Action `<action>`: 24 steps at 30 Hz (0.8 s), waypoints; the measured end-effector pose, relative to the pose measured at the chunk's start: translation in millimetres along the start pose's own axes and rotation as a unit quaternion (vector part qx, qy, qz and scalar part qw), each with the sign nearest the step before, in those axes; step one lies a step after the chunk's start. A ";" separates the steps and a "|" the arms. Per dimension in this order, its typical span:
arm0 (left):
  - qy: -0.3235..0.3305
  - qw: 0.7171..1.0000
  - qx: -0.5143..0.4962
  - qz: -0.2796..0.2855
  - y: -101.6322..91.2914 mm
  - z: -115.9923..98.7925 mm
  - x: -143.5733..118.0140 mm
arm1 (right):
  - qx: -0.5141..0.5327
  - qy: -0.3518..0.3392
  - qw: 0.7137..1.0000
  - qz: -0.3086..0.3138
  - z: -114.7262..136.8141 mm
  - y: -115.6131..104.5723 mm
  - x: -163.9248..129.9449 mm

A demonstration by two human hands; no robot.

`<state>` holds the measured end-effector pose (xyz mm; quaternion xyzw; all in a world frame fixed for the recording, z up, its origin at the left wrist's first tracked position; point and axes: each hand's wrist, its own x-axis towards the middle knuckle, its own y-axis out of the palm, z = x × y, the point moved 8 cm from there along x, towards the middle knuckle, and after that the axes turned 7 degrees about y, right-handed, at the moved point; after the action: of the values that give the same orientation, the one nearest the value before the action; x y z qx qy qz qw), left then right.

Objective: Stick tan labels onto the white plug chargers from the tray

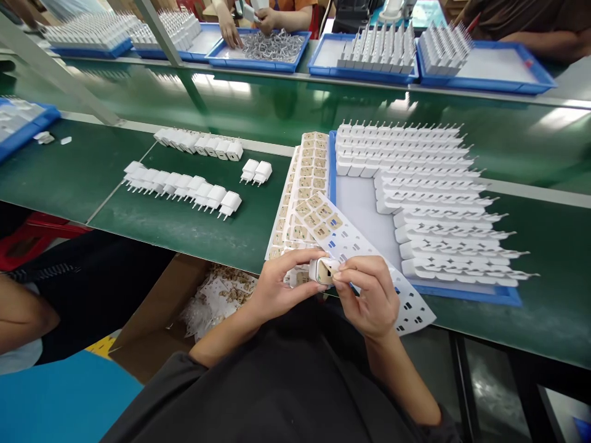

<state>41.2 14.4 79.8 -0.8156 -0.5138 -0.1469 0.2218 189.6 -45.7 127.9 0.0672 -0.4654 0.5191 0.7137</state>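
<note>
My left hand (279, 286) grips a white plug-in charger (314, 269) between thumb and fingers, close in front of my body. A tan sticker (325, 273) covers the charger's end face, and my right hand (369, 298) pinches its right edge between thumb and fingertips. Under my hands, a partly used sticker sheet (364, 246) lies slanted, with tan stickers left at its upper end. Beneath it are more sticker sheets (307, 169). To the right, a blue-rimmed tray (480, 295) holds rows of white chargers (425, 191), their pins pointing right.
Left on the green bench stand two rows of chargers (184, 187) and a pair of chargers (256, 172). A cardboard box (157, 307) of backing scraps sits below the edge. Across the bench, a co-worker's hands are over a tray of metal parts (272, 46). Another person's arm is at left.
</note>
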 end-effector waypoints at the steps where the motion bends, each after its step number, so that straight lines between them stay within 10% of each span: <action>1: -0.006 1.000 -0.010 -0.001 0.7 1.2 -0.2 | -0.001 -0.007 1.000 -0.002 1.6 -0.6 -0.5; 13: -0.065 0.988 -0.140 -0.001 6.2 10.3 -2.7 | 0.039 -0.011 0.999 -0.027 6.7 -5.3 0.7; 24: 0.229 0.958 0.170 -0.025 -8.0 -49.1 7.6 | 0.109 0.118 0.987 0.015 -17.0 -11.7 14.4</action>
<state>36.6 -1.9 127.2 -0.6971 -0.4873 -0.2455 0.4651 209.4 -31.4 133.5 0.0763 -0.3194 0.5817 0.7442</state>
